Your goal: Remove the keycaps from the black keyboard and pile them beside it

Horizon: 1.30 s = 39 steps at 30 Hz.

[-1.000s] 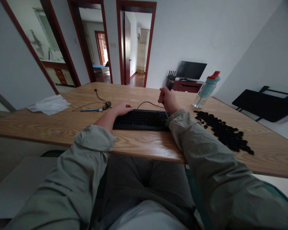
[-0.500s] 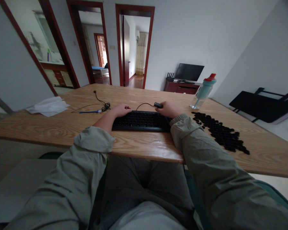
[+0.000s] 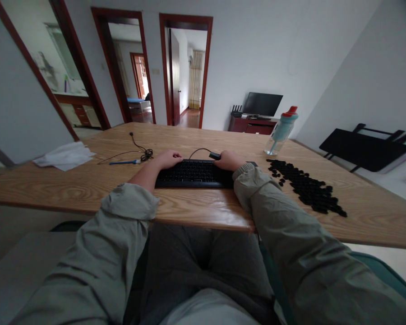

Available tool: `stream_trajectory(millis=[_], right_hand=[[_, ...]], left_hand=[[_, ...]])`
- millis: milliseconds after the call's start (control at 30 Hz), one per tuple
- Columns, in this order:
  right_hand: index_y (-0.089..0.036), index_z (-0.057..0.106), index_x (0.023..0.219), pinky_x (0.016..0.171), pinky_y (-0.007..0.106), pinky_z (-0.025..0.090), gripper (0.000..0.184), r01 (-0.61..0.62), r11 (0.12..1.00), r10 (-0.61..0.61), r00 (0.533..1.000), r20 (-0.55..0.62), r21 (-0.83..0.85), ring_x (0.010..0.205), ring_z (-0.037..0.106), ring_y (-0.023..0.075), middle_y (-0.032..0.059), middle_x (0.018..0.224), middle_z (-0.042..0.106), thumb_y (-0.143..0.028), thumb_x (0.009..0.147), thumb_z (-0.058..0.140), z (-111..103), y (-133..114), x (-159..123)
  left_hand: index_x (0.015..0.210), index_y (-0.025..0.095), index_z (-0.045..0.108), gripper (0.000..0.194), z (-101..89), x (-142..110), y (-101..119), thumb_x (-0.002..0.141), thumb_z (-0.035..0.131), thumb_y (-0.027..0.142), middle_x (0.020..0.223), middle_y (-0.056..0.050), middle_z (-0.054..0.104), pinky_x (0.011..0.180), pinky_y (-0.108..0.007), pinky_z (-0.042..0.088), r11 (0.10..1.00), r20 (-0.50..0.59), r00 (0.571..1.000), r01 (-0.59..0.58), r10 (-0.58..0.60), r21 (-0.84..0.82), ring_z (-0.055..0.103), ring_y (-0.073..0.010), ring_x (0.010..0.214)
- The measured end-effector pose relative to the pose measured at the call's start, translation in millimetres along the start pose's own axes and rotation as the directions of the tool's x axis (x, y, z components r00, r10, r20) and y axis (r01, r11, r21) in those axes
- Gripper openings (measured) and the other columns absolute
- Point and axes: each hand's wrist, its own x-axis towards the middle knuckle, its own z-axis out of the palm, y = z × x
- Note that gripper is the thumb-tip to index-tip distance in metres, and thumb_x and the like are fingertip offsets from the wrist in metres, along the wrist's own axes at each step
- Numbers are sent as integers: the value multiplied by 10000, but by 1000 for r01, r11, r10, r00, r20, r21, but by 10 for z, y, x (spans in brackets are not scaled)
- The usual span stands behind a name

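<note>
A black keyboard (image 3: 192,173) lies on the wooden table (image 3: 88,185) in front of me. My left hand (image 3: 168,159) rests on its far left corner, fingers curled over the edge. My right hand (image 3: 227,160) sits at the keyboard's far right side, closed around a small dark tool (image 3: 214,155) whose end sticks out to the left. The keyboard's thin black cable (image 3: 198,150) arcs between my two hands. A heap of loose black keycaps (image 3: 304,186) is spread on the table to the right of my right arm.
A teal bottle with a red cap (image 3: 280,132) stands behind the keycaps. A blue pen (image 3: 123,162) and a coiled black cord (image 3: 145,155) lie left of the keyboard, crumpled white tissue (image 3: 64,156) farther left. A black folded chair (image 3: 365,146) stands at the right wall.
My right hand, raised above the keyboard a second ago with the tool, has come down onto the keyboard's far right side. My left hand has stayed on the left corner.
</note>
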Motion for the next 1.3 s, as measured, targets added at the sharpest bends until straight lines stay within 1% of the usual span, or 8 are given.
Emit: stream_trajectory(millis=[200,400,567,833,1033,1167,1233,1300], right_hand=[[-98,681,1209,798,322,498,632,-40,997,39,999,20,68,1035,662,295,202,1131,686,-575,797,640,9,-16,58],[-113,708,1146,793,301,493,656,-54,988,46,997,58,143,989,670,266,183,1045,700,-615,724,710,11,8,173],[-125,697,1179,809,304,487,671,-95,990,83,990,114,106,1023,659,263,167,1092,694,-606,710,715,-8,-2,256],[-113,689,1202,812,287,483,646,-47,997,39,991,127,59,1026,655,249,174,1120,688,-546,723,723,-25,-48,296],[-109,688,1196,756,300,483,618,-43,999,42,997,57,28,1001,658,274,196,1117,684,-510,727,720,-18,-82,242],[-105,717,1087,672,287,456,454,17,998,-18,1000,5,65,863,667,237,162,993,708,-411,752,694,-148,89,159],[-132,720,1048,629,267,431,348,50,993,-47,998,-32,107,771,649,193,109,918,716,-326,763,668,-273,289,69],[-163,714,1030,589,246,403,292,66,989,-58,997,-57,135,701,621,154,59,865,715,-257,761,653,-386,576,-59]], left_hand=[[1058,170,744,347,-47,-49,65,863,538,369,1099,-72,737,859,-282,499,1000,10,1000,16,-17,22,663,-213,956],[1030,171,755,350,-24,-12,-3,849,545,384,1059,-84,743,845,-306,512,1000,1,1000,-11,11,-3,671,-228,923],[1030,171,748,345,-2,8,-30,870,532,388,1098,-73,737,858,-267,500,1000,10,1000,-20,20,-7,666,-208,963],[1036,153,739,366,-1,15,-12,871,519,395,1095,-90,733,891,-299,494,1000,11,1000,-10,10,0,662,-224,976],[1041,163,730,367,-7,32,-40,872,512,405,1094,-79,734,871,-295,498,1000,30,1000,-9,8,8,663,-220,964],[1029,178,734,353,-19,14,-22,873,510,402,1110,-75,733,896,-294,496,1000,31,999,-24,23,15,660,-222,995],[1013,176,738,344,-21,4,-9,871,513,394,1096,-80,736,911,-304,495,1000,24,999,-23,23,12,660,-228,1001],[1001,178,740,332,-18,0,-4,869,516,385,1089,-80,737,915,-304,495,1000,18,1000,-19,19,10,662,-227,998]])
